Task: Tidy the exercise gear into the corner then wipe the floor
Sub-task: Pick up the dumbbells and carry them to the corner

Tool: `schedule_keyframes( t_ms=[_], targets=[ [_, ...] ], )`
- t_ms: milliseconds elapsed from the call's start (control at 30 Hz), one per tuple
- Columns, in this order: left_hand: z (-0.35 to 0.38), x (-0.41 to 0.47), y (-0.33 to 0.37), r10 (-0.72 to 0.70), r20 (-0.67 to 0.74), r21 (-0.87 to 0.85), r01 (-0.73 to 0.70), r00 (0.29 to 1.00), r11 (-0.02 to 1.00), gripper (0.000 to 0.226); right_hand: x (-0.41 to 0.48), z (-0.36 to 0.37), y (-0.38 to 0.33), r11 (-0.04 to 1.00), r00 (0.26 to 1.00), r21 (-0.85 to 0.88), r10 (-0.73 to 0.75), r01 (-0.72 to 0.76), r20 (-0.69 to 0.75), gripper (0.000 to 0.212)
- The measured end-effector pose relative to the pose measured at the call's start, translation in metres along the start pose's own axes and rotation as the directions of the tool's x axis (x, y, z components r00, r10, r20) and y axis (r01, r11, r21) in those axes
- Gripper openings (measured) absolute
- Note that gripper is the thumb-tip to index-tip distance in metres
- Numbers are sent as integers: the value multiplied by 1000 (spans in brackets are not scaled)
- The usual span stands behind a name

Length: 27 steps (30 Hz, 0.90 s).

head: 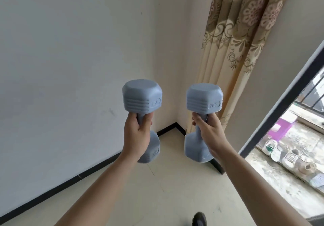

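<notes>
I hold two grey-blue dumbbells marked 2KG upright in the air, side by side. My left hand (136, 133) grips the handle of the left dumbbell (142, 97), whose lower head shows below my wrist. My right hand (210, 131) grips the handle of the right dumbbell (204, 98) in the same way. Both hang above the pale tiled floor (157, 190), in front of the room's corner (176, 123) where two white walls meet.
A black skirting board (87, 171) runs along both walls. A beige flowered curtain (233, 50) hangs right of the corner. An open doorway (280, 106) at right leads to a wet outdoor area with containers. My dark shoe (199, 218) is at the bottom edge.
</notes>
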State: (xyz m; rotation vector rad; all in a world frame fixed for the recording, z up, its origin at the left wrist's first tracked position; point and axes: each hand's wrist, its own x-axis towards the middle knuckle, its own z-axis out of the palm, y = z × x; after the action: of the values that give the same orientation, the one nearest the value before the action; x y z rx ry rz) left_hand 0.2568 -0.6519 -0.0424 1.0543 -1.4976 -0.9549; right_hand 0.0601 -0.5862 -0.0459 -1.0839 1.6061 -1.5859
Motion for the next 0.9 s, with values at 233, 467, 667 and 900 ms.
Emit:
schedule_keyframes(
  t_ms=[233, 467, 667, 900],
  targets=[
    [116, 125, -106, -243, -120, 63, 252, 962, 966, 20, 197, 1, 112, 990, 974, -30, 139, -136, 179, 23],
    [189, 243, -189, -552, -260, 17, 576, 792, 817, 30, 370, 21, 198, 904, 840, -183, 427, -387, 333, 16],
    [199, 299, -258, -723, -279, -82, 734, 632, 674, 29, 449, 69, 250, 783, 700, -344, 619, -519, 355, 5],
    [203, 334, -372, -876, -210, -141, 873, 434, 466, 18, 494, 107, 325, 685, 651, -501, 706, -530, 277, 20]
  ],
)
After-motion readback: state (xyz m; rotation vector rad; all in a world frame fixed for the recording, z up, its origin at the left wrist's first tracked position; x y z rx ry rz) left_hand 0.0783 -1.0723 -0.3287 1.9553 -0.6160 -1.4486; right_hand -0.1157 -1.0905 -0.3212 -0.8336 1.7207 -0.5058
